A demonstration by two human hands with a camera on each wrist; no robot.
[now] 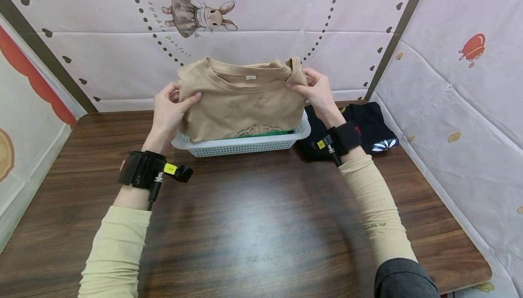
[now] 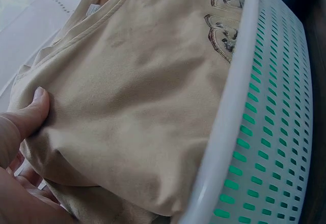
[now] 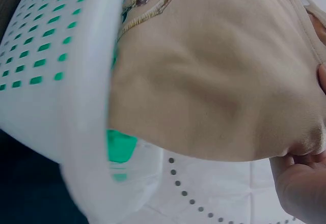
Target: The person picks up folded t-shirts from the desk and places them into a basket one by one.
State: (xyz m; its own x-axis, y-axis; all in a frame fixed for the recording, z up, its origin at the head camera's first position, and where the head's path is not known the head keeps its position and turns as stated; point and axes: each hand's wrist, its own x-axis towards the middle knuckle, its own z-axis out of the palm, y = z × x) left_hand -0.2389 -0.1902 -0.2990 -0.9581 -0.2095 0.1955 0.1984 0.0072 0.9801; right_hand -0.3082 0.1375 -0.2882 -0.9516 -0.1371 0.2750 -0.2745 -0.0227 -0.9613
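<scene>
A tan T-shirt (image 1: 245, 107) with an embroidered front is held up by its two shoulders, its lower part inside a white perforated plastic basket (image 1: 245, 147). My left hand (image 1: 169, 107) pinches the shirt's left side, thumb on the front and fingers behind, as the left wrist view also shows. At the other shoulder, near the collar, my right hand (image 1: 318, 91) pinches the cloth between thumb and fingers. Something green (image 3: 121, 146) lies in the basket under the shirt and shows through the holes.
To the right of the basket, partly behind my right wrist, lies a folded black garment (image 1: 372, 123) with a blue and white print. The brown wooden table (image 1: 245, 216) stretches toward me. A printed white cloth (image 1: 261, 12) hangs behind it and along the sides.
</scene>
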